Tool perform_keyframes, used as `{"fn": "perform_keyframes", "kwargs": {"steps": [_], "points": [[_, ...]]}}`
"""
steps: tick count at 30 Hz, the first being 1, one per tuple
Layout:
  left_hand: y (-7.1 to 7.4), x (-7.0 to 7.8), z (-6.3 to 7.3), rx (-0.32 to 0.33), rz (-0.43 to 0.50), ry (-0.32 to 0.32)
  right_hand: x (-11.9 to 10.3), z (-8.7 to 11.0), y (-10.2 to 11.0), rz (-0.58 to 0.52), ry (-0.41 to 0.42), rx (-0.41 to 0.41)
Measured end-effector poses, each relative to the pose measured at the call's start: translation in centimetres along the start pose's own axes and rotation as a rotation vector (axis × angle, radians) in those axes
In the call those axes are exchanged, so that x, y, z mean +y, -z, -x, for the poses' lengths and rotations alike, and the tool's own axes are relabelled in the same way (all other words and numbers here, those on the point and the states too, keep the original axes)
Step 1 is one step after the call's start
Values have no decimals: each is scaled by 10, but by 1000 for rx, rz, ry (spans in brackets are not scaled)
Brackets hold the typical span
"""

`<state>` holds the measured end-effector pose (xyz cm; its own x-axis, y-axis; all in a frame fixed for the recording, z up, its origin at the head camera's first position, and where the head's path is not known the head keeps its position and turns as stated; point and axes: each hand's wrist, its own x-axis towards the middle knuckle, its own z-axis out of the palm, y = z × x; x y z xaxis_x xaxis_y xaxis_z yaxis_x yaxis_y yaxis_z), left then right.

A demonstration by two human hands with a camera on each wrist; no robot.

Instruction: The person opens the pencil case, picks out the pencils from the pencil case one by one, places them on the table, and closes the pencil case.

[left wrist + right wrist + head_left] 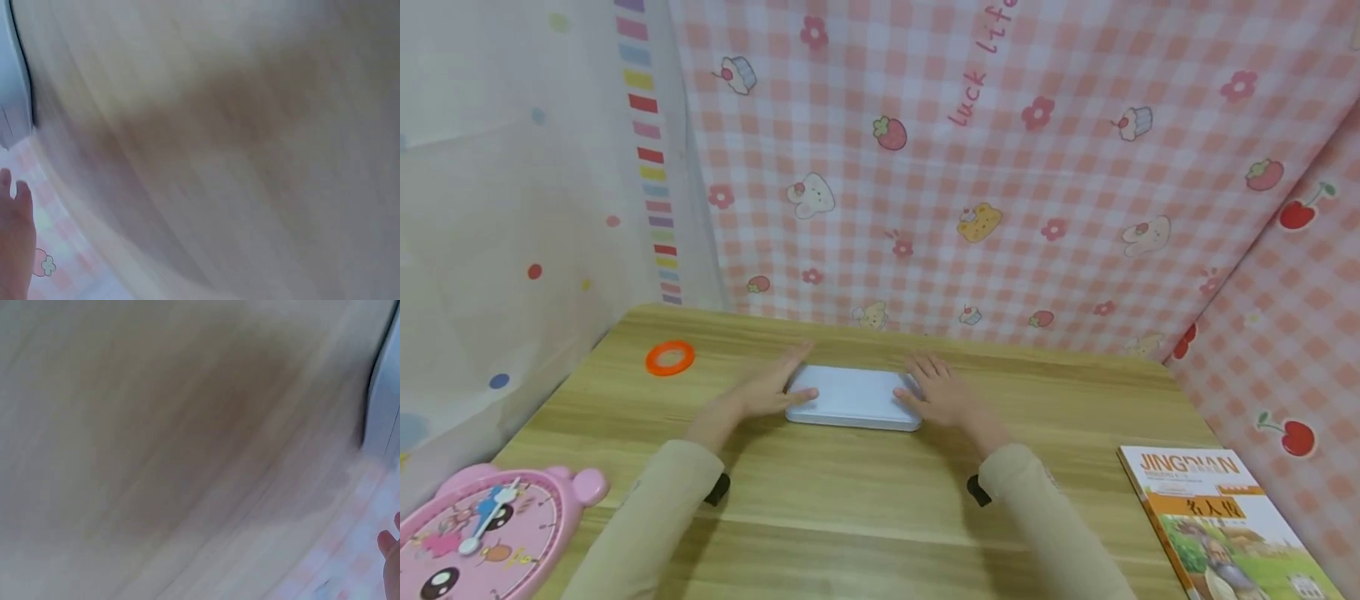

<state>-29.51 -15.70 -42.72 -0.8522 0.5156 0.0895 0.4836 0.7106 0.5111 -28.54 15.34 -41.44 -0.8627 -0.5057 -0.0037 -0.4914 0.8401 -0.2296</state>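
Observation:
A flat white rectangular case (854, 395) with rounded corners lies on the wooden table (850, 500) in the head view. At its left end is my left hand (769, 388), thumb over the top edge and fingers stretched out toward the back. My right hand (943, 392) mirrors it at the right end, its thumb over the corner and fingers spread. Each wrist view catches only part of a hand: left-hand fingers (19, 206) at the lower left, right-hand fingers (389, 544) at the lower right. The case's side (382, 419) shows a thin seam.
An orange ring (650, 360) lies at the back left. A pink cartoon clock (542, 575) stands at the front left, and a book (1195, 483) with an illustrated cover lies at the front right. Behind the table hangs a pink checked cloth (925, 183).

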Motion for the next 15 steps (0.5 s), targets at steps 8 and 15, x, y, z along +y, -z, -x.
{"fn": "perform_keyframes", "kwargs": {"steps": [8,15], "points": [[-4,7,-1,-112,158,58,-36,-14,-13,36,58,-65],[-3,6,-1,-137,210,93,-47,-20,-12,141,91,-66]]}}
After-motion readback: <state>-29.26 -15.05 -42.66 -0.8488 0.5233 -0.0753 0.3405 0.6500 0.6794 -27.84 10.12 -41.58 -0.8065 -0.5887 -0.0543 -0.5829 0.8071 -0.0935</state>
